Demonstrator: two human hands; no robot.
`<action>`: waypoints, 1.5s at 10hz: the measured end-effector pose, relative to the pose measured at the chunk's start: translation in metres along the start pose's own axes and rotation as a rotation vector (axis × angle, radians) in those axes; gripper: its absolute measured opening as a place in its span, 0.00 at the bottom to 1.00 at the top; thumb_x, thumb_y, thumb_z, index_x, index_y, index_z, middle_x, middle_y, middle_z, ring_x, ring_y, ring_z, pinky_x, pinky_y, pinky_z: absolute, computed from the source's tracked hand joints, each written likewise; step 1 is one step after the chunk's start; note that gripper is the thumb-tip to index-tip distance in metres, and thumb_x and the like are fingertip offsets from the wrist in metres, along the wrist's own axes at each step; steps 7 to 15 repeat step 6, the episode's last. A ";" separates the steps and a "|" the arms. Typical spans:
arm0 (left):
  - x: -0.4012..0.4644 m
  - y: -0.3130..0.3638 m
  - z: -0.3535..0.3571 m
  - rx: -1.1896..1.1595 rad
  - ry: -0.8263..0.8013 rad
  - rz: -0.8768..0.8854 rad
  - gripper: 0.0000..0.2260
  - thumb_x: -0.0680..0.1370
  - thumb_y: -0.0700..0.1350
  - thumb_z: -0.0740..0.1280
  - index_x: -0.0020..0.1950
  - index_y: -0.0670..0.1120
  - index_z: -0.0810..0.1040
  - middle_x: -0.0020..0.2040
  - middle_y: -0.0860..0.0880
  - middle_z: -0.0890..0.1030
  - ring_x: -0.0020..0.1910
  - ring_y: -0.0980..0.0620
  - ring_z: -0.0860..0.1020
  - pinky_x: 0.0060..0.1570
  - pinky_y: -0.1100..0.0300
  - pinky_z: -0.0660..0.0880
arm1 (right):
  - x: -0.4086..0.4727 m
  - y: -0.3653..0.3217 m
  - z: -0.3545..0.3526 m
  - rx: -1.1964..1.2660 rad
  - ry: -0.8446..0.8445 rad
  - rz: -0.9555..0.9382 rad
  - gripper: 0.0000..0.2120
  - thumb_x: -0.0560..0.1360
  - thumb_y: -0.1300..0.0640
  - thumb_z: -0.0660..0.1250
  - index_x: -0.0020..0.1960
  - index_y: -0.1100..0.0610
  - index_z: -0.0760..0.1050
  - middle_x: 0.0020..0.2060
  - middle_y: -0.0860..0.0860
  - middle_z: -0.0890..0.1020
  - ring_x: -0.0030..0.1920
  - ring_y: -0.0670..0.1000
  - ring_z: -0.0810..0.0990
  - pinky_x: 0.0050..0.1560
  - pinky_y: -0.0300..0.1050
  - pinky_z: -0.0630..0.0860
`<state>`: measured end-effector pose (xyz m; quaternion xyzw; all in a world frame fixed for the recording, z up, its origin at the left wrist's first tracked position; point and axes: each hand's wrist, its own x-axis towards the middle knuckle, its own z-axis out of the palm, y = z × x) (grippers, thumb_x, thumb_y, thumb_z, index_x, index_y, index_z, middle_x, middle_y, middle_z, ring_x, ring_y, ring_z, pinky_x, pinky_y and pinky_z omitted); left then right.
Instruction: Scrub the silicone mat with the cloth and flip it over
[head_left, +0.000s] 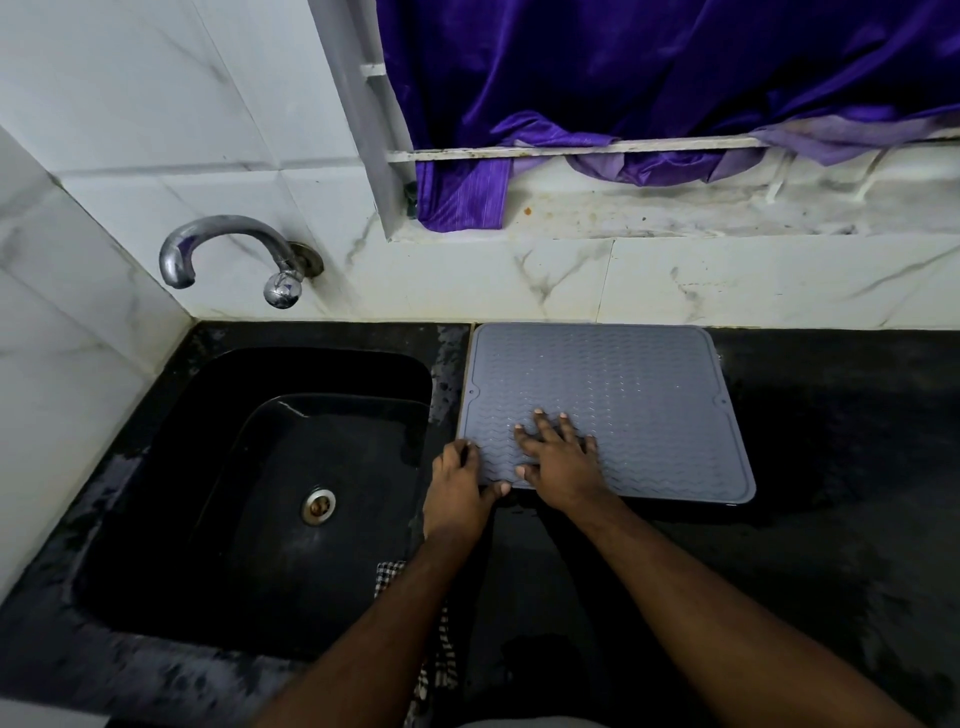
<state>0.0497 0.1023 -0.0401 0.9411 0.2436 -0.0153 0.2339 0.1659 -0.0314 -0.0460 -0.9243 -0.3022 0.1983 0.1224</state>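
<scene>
The grey silicone mat (613, 405) lies flat on the dark countertop (831, 519), just right of the black sink (249, 493), its far edge against the tiled wall. The right hand (561, 465) is pressed flat on the mat's near left part, fingers spread and holding nothing. The left hand (460, 491) is set at the near left corner, thumb along the near edge and fingers curled at the left edge; the corner appears to be gripped, though the hold underneath cannot be seen. The checked cloth (436, 654) lies below the left forearm, touched by neither hand.

The flip is judged to be the step in hand. It is best done by lifting the gripped corner while the flat palm is eased off, so that the limp mat is rolled over rather than dragged.

Counted: one mat, one cloth, one sink, one tap (228, 254), two hands.
</scene>
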 end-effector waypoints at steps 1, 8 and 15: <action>-0.001 -0.001 0.002 -0.015 0.006 0.003 0.35 0.79 0.59 0.68 0.80 0.45 0.61 0.77 0.49 0.59 0.74 0.49 0.60 0.67 0.54 0.70 | -0.002 0.000 0.000 -0.008 0.005 -0.003 0.30 0.81 0.42 0.59 0.79 0.39 0.51 0.81 0.46 0.43 0.79 0.57 0.38 0.74 0.67 0.41; -0.010 -0.003 -0.009 -0.052 0.107 0.062 0.29 0.80 0.61 0.64 0.78 0.48 0.66 0.75 0.50 0.67 0.73 0.51 0.65 0.66 0.52 0.72 | -0.017 0.007 -0.011 -0.129 0.134 -0.059 0.30 0.82 0.42 0.56 0.80 0.52 0.54 0.80 0.52 0.55 0.79 0.56 0.52 0.75 0.62 0.55; -0.010 -0.003 -0.009 -0.052 0.107 0.062 0.29 0.80 0.61 0.64 0.78 0.48 0.66 0.75 0.50 0.67 0.73 0.51 0.65 0.66 0.52 0.72 | -0.017 0.007 -0.011 -0.129 0.134 -0.059 0.30 0.82 0.42 0.56 0.80 0.52 0.54 0.80 0.52 0.55 0.79 0.56 0.52 0.75 0.62 0.55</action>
